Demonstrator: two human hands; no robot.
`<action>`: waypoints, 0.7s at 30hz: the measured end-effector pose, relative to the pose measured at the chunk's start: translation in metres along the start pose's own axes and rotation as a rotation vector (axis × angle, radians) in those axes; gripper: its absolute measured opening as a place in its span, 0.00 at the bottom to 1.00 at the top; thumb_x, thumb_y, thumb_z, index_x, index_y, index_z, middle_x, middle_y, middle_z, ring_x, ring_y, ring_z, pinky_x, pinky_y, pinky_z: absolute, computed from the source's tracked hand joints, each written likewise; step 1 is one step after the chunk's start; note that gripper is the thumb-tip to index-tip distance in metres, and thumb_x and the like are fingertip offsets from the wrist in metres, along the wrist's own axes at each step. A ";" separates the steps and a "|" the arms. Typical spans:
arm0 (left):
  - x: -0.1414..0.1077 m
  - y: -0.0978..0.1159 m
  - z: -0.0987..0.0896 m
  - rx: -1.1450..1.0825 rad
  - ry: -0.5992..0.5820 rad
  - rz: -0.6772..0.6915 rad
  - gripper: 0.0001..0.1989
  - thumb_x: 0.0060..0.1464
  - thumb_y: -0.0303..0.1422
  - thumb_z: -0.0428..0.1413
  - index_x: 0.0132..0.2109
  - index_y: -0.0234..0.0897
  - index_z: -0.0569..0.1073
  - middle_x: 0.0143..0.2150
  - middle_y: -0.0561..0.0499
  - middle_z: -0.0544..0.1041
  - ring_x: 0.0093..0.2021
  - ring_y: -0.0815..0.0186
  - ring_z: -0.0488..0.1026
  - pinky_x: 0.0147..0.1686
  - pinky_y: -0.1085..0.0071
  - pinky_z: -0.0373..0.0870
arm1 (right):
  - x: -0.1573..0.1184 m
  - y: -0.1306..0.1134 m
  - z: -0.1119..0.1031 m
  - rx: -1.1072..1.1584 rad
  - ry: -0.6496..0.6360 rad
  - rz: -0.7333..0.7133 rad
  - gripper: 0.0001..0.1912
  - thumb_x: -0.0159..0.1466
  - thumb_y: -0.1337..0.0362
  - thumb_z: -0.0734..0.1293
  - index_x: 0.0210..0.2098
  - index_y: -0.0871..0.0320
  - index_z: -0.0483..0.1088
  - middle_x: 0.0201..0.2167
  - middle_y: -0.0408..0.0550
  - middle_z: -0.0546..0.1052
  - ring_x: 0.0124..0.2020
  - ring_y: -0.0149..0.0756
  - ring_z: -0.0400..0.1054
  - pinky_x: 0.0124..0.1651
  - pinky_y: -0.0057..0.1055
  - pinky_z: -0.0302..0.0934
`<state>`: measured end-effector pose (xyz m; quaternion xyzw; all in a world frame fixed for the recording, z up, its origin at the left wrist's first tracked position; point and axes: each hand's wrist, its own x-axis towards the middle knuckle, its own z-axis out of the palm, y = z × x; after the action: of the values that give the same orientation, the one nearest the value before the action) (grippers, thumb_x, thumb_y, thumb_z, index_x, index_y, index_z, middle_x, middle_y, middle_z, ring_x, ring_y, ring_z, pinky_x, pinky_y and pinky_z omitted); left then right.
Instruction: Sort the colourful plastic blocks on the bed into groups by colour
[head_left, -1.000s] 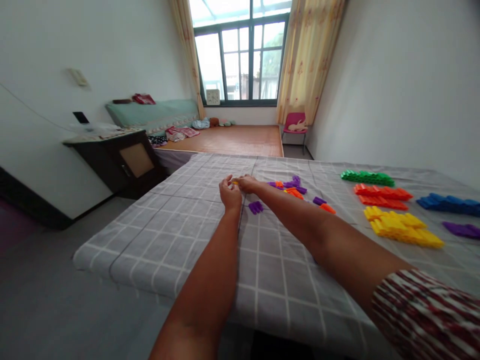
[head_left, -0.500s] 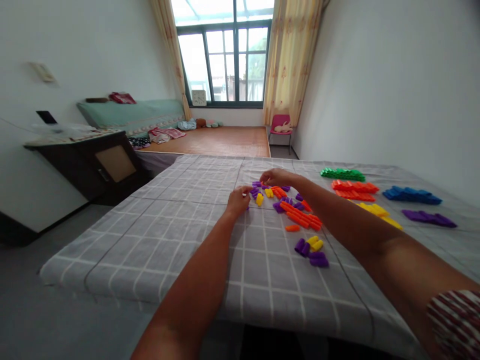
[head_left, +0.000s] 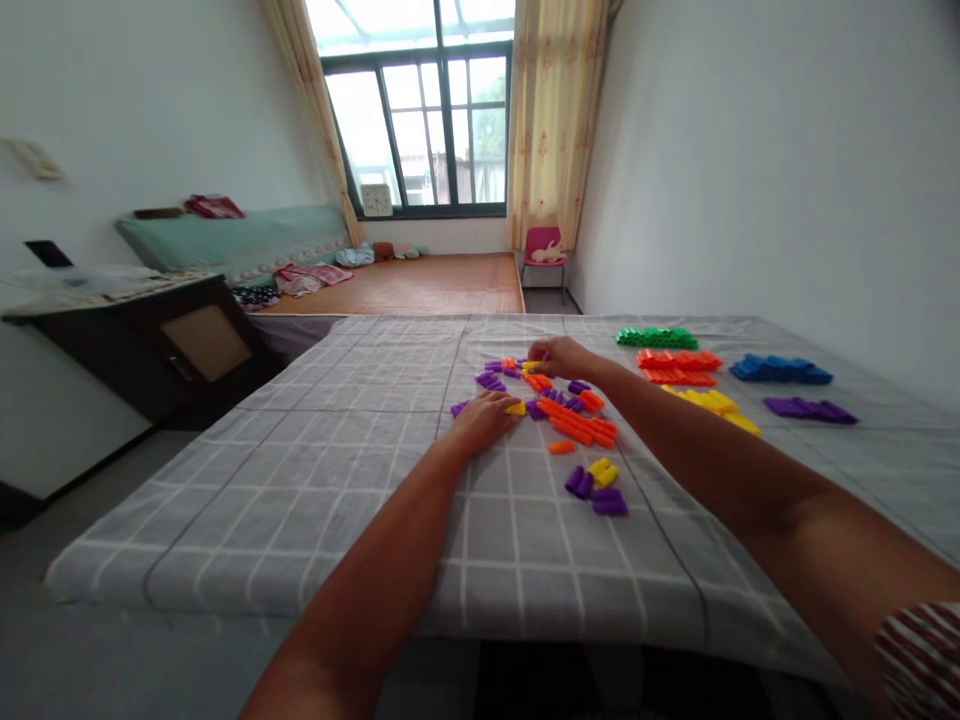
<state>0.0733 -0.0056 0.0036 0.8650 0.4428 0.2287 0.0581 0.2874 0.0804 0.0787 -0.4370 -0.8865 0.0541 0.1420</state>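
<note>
My left hand (head_left: 484,422) rests low over the cloth, fingers closed at a small yellow plastic piece (head_left: 516,408). Purple pieces (head_left: 458,409) peek out on the far side of that hand. Farther off, my right hand (head_left: 559,355) is bent down with its fingers pinched together, their tips partly hidden. A yellow piece (head_left: 531,367) and a bit of purple show right at those fingers. Between the hands lie purple pieces (head_left: 491,382) and orange pieces (head_left: 538,382). A row of long orange pieces (head_left: 576,424) lies under my right forearm's near side.
Sorted piles lie at the right: green (head_left: 657,338), orange (head_left: 679,367), blue (head_left: 781,369), yellow (head_left: 712,405) and purple (head_left: 810,410). Nearer me are a single orange piece (head_left: 561,447) and a small purple and yellow group (head_left: 596,485). A checked grey cloth (head_left: 300,500) covers the table.
My left hand has come nearer and flattened over the yellow piece. The right hand has shifted slightly from the purple and orange pieces to beside a yellow one. The view has turned a little right.
</note>
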 end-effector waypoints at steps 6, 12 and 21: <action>0.001 0.008 0.000 0.038 0.039 -0.033 0.12 0.54 0.39 0.56 0.46 0.44 0.73 0.44 0.48 0.75 0.47 0.58 0.71 0.48 0.62 0.68 | -0.083 0.051 -0.038 0.428 0.101 0.186 0.16 0.58 0.53 0.68 0.37 0.59 0.72 0.30 0.46 0.78 0.29 0.31 0.71 0.32 0.25 0.62; 0.010 0.013 0.006 0.120 0.061 -0.128 0.08 0.53 0.39 0.56 0.38 0.43 0.70 0.39 0.50 0.75 0.42 0.59 0.72 0.44 0.64 0.68 | -0.178 0.113 -0.072 0.575 0.265 0.440 0.18 0.55 0.50 0.71 0.34 0.60 0.71 0.28 0.48 0.77 0.28 0.32 0.70 0.31 0.28 0.66; 0.036 0.021 -0.029 0.083 0.059 -0.106 0.11 0.42 0.27 0.54 0.37 0.40 0.71 0.41 0.49 0.75 0.40 0.61 0.73 0.43 0.66 0.70 | -0.243 0.164 -0.056 0.222 0.232 0.564 0.12 0.55 0.56 0.69 0.32 0.59 0.72 0.28 0.47 0.77 0.30 0.34 0.71 0.30 0.26 0.61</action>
<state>0.0945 0.0074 0.0479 0.8349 0.4987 0.2319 0.0211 0.5694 -0.0129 0.0467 -0.6507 -0.6970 0.1374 0.2682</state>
